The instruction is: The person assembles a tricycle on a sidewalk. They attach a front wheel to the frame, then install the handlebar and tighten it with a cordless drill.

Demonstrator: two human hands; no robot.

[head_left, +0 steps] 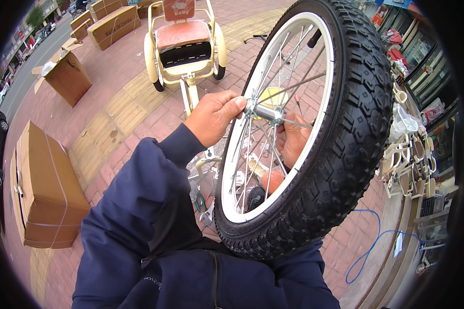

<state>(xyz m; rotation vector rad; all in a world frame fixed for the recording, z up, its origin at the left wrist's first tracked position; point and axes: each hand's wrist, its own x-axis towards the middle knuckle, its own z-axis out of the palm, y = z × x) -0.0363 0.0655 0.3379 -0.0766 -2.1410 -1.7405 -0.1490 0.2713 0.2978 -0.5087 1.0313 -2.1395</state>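
A small wheel (363, 98) with a knobbly black tyre, white rim and wire spokes leans upright against my body. At its middle is a silver hub (266, 113). My left hand (216, 116) is closed, thumb and fingers pinching the near end of the hub's axle. Through the spokes my right hand (294, 139) shows at the hub's other end, fingers curled in around the axle there. Spokes and rim partly cover that hand, so any small part between its fingers is hidden.
Ahead stands a cream tricycle (184, 35) with a pink seat. Pliers (199, 200) and an adjustable wrench (208, 213) lie on the brick paving below. A big cardboard box (51, 190) is at left; a blue cord (379, 237) and several cream frame parts (410, 162) are at right.
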